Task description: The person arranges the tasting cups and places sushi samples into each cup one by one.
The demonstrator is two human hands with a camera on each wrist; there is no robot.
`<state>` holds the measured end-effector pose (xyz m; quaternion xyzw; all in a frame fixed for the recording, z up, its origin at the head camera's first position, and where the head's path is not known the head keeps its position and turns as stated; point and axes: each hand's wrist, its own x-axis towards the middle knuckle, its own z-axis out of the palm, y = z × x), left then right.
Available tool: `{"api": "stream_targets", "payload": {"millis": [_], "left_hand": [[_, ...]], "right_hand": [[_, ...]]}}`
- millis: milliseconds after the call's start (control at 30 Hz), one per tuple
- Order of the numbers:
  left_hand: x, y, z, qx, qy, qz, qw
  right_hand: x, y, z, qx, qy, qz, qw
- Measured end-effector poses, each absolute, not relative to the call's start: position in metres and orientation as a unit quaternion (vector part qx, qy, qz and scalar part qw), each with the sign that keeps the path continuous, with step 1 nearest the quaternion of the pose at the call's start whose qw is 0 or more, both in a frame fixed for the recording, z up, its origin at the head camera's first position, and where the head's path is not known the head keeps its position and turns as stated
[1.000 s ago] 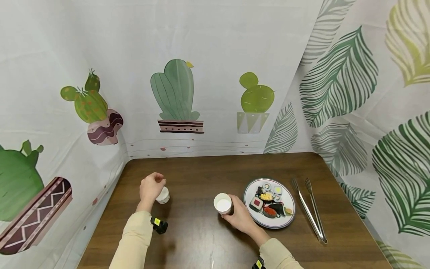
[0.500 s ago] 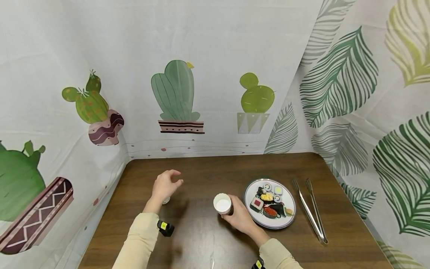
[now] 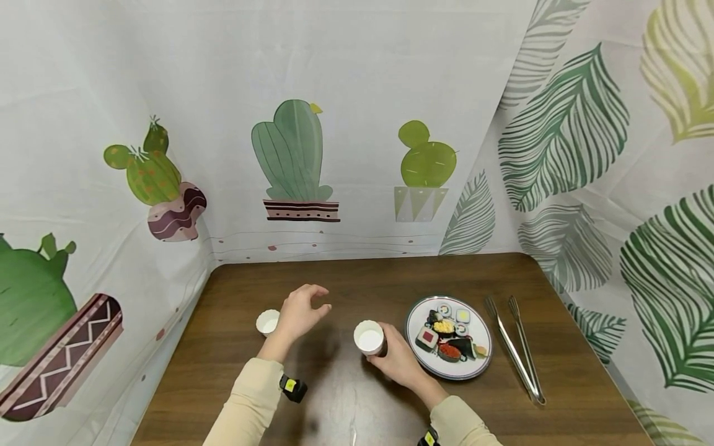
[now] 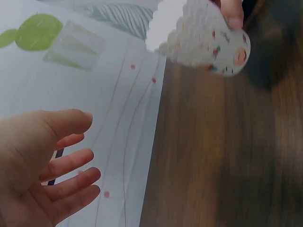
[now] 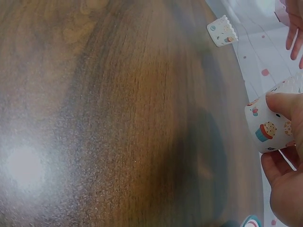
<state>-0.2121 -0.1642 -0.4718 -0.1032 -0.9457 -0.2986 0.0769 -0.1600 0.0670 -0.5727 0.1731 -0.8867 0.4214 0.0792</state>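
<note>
Plainly, the right hand (image 3: 398,360) had its fingers curled round a white paper cup (image 3: 369,338), mouth upward, between the other hand and a plate (image 3: 460,370) of sushi (image 3: 443,328); I couldn't tell whether the cup's base touched the table (image 3: 357,282). The left hand (image 3: 299,314) held nothing: its thumb stood well apart from its loosely bent fingers, to the left of that cup and not touching it. A second cup (image 3: 268,321) stood upright by the left wrist. The walls looked thin to me, so a hard squeeze could have dented the held cup, while too slack a hold could have let it slip and tip. A careless backward sweep of the left forearm might have toppled the second cup, and an outward swing of the right wrist might have bumped the plate
</note>
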Motion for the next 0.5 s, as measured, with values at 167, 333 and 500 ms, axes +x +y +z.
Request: {"api": "stream_targets", "payload": {"millis": [167,333,500], "left_hand": [[-0.21,-0.152,-0.471,-0.125,-0.938,-0.316,0.066],[-0.206,-0.143,-0.474,-0.147,-0.934,-0.318,0.065],[-0.202,-0.133,-0.477,-0.17,-0.933,-0.313,0.055]], "right_hand": [[-0.16,0.066,-0.572,0.177,-0.882,0.431,0.076],[-0.159,0.064,-0.572,0.177,-0.877,0.442,0.068],[-0.158,0.064,-0.57,0.181,-0.876,0.441,0.072]]}}
